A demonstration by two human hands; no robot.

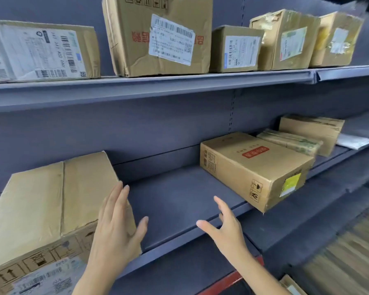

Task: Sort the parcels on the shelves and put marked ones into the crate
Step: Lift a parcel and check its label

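A large cardboard parcel (47, 207) lies at the left of the middle shelf (175, 201), its label facing the front. My left hand (117, 226) rests flat against that parcel's right side, fingers spread, holding nothing. My right hand (224, 228) hovers open over the shelf's front edge, apart from any box. To the right sits a second parcel (254, 167) with a red stamp on top and a yellow sticker on its end, overhanging the shelf edge. No crate is in view.
The upper shelf (149, 86) carries several labelled cardboard boxes, among them a tall dented one (158, 35). Further right on the middle shelf lie flatter parcels (290, 141) and a white envelope (352, 141). Another box corner (290, 284) shows at the bottom right.
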